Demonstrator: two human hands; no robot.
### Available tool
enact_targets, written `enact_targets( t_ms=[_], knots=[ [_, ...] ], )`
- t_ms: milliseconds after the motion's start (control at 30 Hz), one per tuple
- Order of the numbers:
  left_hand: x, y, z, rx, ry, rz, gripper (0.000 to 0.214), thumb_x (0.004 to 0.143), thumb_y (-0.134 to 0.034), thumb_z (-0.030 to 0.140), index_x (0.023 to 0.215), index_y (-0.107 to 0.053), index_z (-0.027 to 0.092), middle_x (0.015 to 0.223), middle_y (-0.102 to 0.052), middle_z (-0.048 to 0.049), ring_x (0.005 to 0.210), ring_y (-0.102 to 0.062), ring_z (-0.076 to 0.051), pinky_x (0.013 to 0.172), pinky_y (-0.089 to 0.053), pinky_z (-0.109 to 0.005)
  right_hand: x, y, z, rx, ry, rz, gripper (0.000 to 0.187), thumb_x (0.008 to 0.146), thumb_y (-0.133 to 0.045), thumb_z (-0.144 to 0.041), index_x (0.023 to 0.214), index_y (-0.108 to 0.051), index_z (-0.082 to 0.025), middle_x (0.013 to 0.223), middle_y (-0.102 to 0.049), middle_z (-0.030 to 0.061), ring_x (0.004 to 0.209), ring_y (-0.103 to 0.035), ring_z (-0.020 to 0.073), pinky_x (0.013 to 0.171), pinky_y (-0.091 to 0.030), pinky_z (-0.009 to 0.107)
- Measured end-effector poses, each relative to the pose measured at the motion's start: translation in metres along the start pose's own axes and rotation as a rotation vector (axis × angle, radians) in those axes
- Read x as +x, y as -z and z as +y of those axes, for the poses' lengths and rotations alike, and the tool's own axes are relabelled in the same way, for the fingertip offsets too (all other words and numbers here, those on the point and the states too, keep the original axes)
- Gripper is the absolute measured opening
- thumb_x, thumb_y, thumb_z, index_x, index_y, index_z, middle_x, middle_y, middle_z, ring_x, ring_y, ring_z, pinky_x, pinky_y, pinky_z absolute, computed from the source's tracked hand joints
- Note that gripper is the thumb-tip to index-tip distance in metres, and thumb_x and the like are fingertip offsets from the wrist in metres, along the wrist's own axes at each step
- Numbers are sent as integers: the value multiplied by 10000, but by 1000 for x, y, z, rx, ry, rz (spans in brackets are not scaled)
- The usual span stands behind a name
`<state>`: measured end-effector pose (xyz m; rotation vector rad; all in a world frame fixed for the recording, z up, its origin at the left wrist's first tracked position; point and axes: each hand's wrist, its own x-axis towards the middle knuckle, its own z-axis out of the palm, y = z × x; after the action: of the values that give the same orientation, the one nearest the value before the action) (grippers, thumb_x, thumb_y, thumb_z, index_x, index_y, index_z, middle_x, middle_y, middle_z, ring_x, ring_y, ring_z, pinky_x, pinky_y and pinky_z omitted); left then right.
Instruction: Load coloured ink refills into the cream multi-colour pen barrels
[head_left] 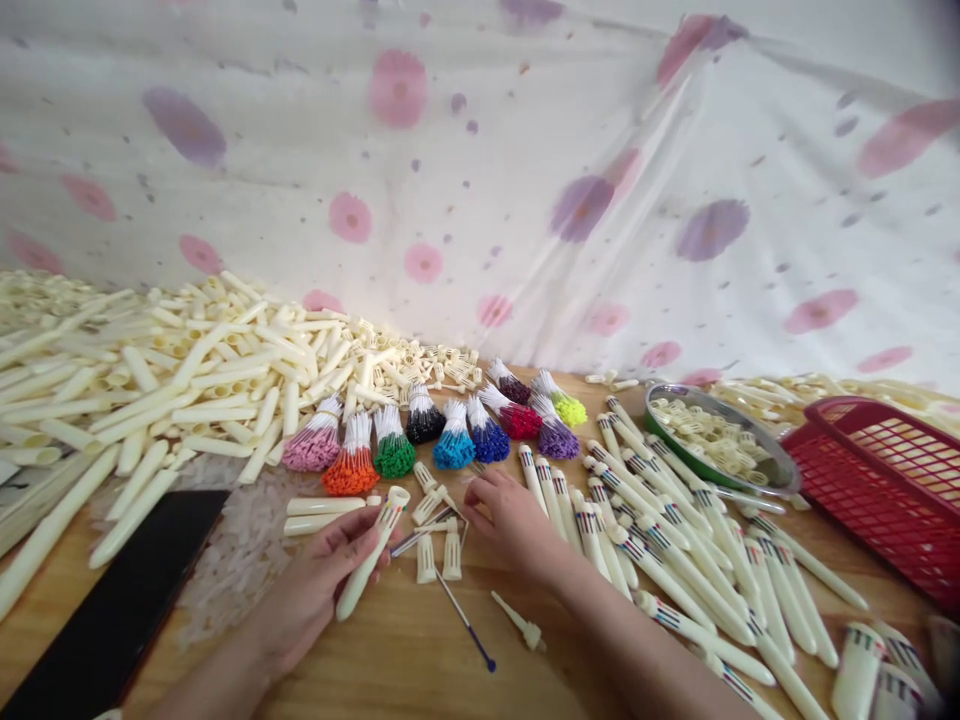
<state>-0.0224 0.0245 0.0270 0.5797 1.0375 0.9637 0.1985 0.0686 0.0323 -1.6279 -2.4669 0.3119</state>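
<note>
My left hand (319, 585) is closed round a cream pen barrel (373, 553), held slanting up to the right over the wooden table (420, 660). My right hand (510, 515) rests palm down beside it, fingers curled near small cream parts (439, 555) and thin metal refills (424, 535); what it pinches, if anything, I cannot make out. Just beyond both hands stand bundles of coloured refills: pink (311, 447), orange (351, 472), green (393, 452), blue (454, 447), red (519, 418).
A big heap of cream barrels (150, 380) fills the left. Assembled pens (675, 560) lie in rows at right. A green-rimmed dish of small parts (712, 440) and a red basket (885, 480) sit far right. A black slab (112, 610) lies at lower left.
</note>
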Motion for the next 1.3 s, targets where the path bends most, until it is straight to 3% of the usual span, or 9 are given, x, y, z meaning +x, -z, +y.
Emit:
enact_targets(
  t_ms=[233, 300, 400, 633, 733, 833, 933, 1067, 1300],
  knots=[
    [3, 4, 8, -31, -7, 72, 336, 546, -829, 327, 825, -710, 184, 774, -681, 11, 629, -584, -75, 577, -491, -154, 10, 0, 2, -61, -71, -30, 343, 941, -350, -280, 748, -607, -160, 802, -647, 80, 773, -599, 191, 638, -387, 270],
    [4, 4, 6, -3, -12, 93, 338, 556, -818, 358, 822, -715, 177, 757, -688, 3, 604, -573, -73, 539, -477, -145, 13, -3, -1, -61, -40, -37, 280, 931, -375, -286, 820, -599, -161, 837, -646, 74, 788, -598, 188, 642, -392, 265],
    [3, 1, 4, 50, -11, 100, 337, 575, -795, 398, 810, -719, 168, 739, -708, -17, 562, -553, -74, 483, -445, -141, 19, -9, -7, -52, 53, -51, 154, 865, -485, -223, 986, -563, -168, 918, -634, 66, 854, -588, 189, 705, -405, 264],
    [5, 1, -5, 246, -80, 14, 363, 621, -745, 448, 891, -716, 207, 733, -728, -25, 577, -576, -113, 497, -443, -177, 25, 2, -7, -10, 104, -39, 263, 781, -491, -50, 1014, -574, -139, 890, -630, 95, 798, -602, 201, 690, -443, 293],
    [9, 6, -12, 334, -190, -78, 313, 601, -775, 388, 864, -728, 224, 691, -717, -3, 596, -587, -128, 527, -457, -188, 9, 16, -6, 323, 108, 115, 173, 855, -499, -167, 1023, -535, -187, 835, -625, 24, 686, -597, 123, 628, -471, 228],
    [11, 8, -18, 319, -285, -168, 232, 613, -782, 302, 837, -736, 263, 783, -729, 9, 733, -633, -152, 661, -490, -206, -19, 20, -14, 737, 125, 423, 138, 850, -551, -235, 976, -510, -194, 761, -621, 4, 631, -601, 109, 569, -498, 210],
    [9, 10, -19, 304, -410, -228, 222, 613, -784, 221, 818, -741, 293, 777, -718, 26, 768, -641, -149, 712, -490, -202, -44, 19, -27, 695, 291, 644, 241, 821, -582, -161, 1042, -499, -206, 856, -649, 47, 742, -631, 147, 641, -527, 258],
    [9, 10, -18, 344, -549, -292, 273, 593, -790, 157, 825, -746, 296, 788, -696, 21, 754, -632, -138, 681, -492, -179, -54, 20, -36, 553, 508, 683, 339, 810, -572, -103, 1123, -465, -175, 876, -665, 92, 794, -634, 172, 666, -539, 285],
    [8, 9, -19, 389, -577, -312, 308, 611, -772, 112, 848, -739, 306, 815, -690, 20, 783, -632, -140, 715, -495, -193, -45, 17, -37, 493, 575, 698, 317, 795, -578, -87, 1092, -484, -146, 859, -663, 86, 762, -619, 155, 668, -529, 277]
  ],
)
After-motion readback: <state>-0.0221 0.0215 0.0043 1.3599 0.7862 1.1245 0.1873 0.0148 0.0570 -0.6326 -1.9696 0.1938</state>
